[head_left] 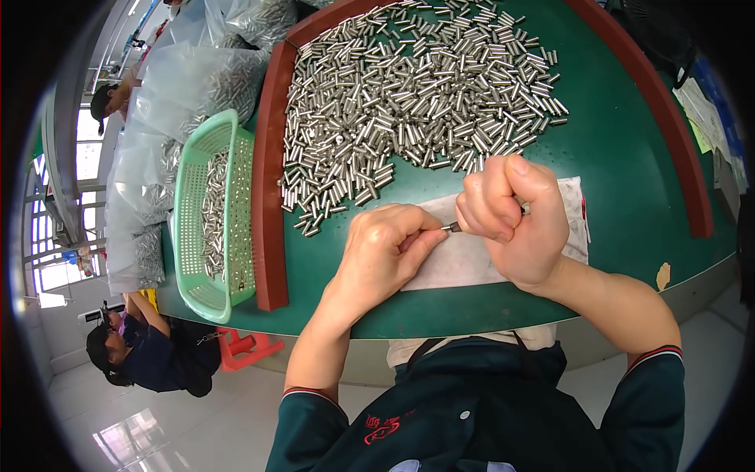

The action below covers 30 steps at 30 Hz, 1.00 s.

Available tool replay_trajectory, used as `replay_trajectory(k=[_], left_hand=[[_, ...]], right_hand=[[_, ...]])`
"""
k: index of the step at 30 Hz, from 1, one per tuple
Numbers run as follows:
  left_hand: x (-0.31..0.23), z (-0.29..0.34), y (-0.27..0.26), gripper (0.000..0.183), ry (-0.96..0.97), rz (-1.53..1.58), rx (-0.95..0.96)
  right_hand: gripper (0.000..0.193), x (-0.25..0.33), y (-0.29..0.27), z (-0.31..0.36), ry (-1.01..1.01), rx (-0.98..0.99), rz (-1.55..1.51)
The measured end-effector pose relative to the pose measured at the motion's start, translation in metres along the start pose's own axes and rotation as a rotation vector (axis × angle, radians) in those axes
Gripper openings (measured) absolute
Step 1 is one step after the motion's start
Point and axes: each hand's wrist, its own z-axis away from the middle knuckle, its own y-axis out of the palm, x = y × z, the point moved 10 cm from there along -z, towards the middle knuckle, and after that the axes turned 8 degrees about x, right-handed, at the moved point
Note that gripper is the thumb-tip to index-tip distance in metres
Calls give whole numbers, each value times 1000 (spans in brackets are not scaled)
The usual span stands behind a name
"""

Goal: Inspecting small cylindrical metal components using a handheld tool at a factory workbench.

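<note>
Over a white cloth (464, 263), my two hands meet. My left hand (381, 244) is closed in a pinch, thumb and forefinger on a small metal pin that is mostly hidden by the fingertips. My right hand (519, 220) makes a fist around a slim, dark metal tool (455, 227), whose narrow end reaches the left fingertips. The fist hides most of this tool, so its exact kind does not show. Beyond both hands spreads a large heap of short, shiny metal pins (425, 94) on the green tabletop (605, 157).
Red-brown rails (273, 181) border the work surface at left, back and right. Left of the rail, a light green plastic basket (189, 236) holds more pins, beside clear bags (157, 110) of metal parts. Another person (149, 346) sits lower left near a red stool (248, 346).
</note>
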Motion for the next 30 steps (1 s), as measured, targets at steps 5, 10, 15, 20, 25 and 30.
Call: replay_trajectory(k=[5,10,15,20,25,30], left_hand=[[-1,0,1,9,16,-5,-10],[-3,-1,1,10,47,17,-16],[-5,-2,2,10,81,-16,-1],[-6,-2,1,9,89,-14,-12],[1,2,-4,7,-5,52,-51],[48,5,-11,6,-133,1142,-94]], right_hand=[[40,0,0,0,-15,-5,18],[41,0,7,4,-29,6,106],[41,1,13,7,-48,14,246],[37,2,15,2,-65,4,254],[40,-2,8,3,4,-38,195],[38,-3,6,2,29,-21,70]])
